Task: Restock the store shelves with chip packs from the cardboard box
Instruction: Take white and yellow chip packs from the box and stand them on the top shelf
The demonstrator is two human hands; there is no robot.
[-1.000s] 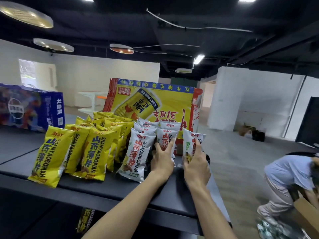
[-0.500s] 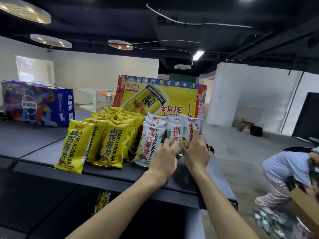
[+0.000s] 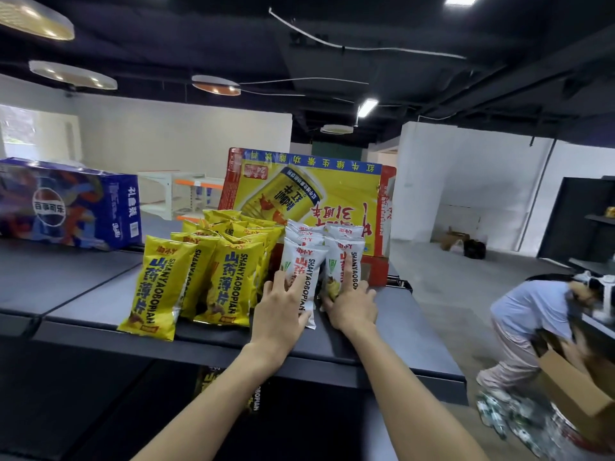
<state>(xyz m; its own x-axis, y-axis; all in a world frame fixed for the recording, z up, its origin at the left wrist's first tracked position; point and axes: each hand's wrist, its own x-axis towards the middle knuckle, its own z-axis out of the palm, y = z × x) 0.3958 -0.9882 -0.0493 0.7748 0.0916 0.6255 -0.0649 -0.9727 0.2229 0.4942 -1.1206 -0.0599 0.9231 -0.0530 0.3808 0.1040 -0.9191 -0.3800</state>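
Several white chip packs (image 3: 302,261) stand in two short rows on the black shelf top (image 3: 83,294), to the right of several yellow chip packs (image 3: 166,287). My left hand (image 3: 283,311) lies with straight fingers on the lower front of the front left white pack. My right hand (image 3: 352,304) grips the bottom of the front right white pack (image 3: 344,252), its index finger stretched up the pack's face. The brown cardboard box (image 3: 579,390) is low at the right edge, beside a bent-over person (image 3: 529,314).
A yellow and red drinks carton (image 3: 316,201) stands behind the packs. A blue cola carton (image 3: 66,204) sits at the left of the shelf top. A yellow pack (image 3: 226,390) shows on the lower shelf. Packets lie on the floor at the right.
My right hand has carried its white pack left and set it beside the front white pack. My left hand slid onto that front pack's face. The view came closer.
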